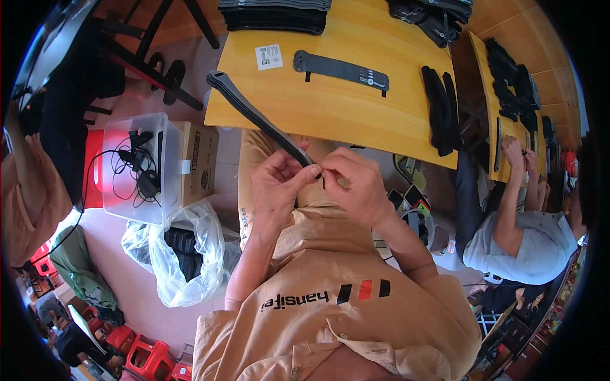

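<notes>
left hand (274,181): centre of frame, fingers (304,173) pinched together on the near end of the black strap
right hand (356,184): just right of the left hand, fingers (328,172) closed on the same strap end, thumb and index tips meeting the left hand's; a small dark bit hangs below the pinch, too small to tell
black strap (254,114): long, narrow, runs diagonally from the hands up-left to the near left edge of the bench, far end lying at the bench corner
bench (343,101): yellow wood, upper centre of frame
second strap (340,70): flat on the bench, upper centre, black with a small light mark near its right end, well apart from the hands
white label (269,56): on the bench, just left of the second strap
strap stack (274,15): dark pile at the top edge of the bench, upper centre
black pieces (441,109): bunch at the right edge of the bench
clear bin (136,165): left of centre on the floor, holds black cables
cardboard box (198,162): touching the bin's right side
plastic bag (184,254): clear, crumpled, lower left of the hands, dark stuff inside
other person (527,241): right edge of frame, grey shirt, hands up at a second bench with more black pieces
red stools (143,355): bottom left
</notes>
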A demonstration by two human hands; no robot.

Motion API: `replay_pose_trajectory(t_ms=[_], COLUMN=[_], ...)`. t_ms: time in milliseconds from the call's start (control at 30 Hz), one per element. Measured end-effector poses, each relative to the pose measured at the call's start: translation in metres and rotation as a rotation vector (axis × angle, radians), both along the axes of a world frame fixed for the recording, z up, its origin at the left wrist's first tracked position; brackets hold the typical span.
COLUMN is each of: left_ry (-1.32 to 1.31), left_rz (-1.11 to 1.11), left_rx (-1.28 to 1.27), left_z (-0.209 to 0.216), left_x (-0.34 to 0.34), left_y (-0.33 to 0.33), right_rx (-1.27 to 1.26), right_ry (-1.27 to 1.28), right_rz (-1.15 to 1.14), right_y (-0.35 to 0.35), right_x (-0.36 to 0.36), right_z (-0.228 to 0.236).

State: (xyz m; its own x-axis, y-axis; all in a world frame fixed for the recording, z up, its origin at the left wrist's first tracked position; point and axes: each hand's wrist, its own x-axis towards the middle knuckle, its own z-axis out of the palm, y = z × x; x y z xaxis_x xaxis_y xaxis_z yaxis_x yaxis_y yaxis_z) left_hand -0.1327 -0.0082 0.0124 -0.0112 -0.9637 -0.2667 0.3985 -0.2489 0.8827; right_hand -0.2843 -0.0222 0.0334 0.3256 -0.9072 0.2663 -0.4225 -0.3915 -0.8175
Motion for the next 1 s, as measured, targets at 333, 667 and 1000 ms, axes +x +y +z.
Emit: replay_pose_trajectory(t_ms=[333, 667, 1000], left_ry=[0.06, 0.076, 0.045], left_rz=[0.081, 0.054, -0.06], left_rx=[0.037, 0.041, 0.063], left_z=[-0.0051, -0.0024, 0.0014], left_x=[-0.002, 0.0013, 0.0056], left_y=[-0.0021, -0.0032, -0.0045], right_rx=[-0.07, -0.081, 0.049], right_ry=[0.006, 0.022, -0.034], right_rz=[-0.01, 0.07, 0.032], right_y=[0.0009, -0.0038, -0.0052], right_x=[0.0025, -0.002, 0.0004], right_z=[0.0024, 0.0029, -0.0042])
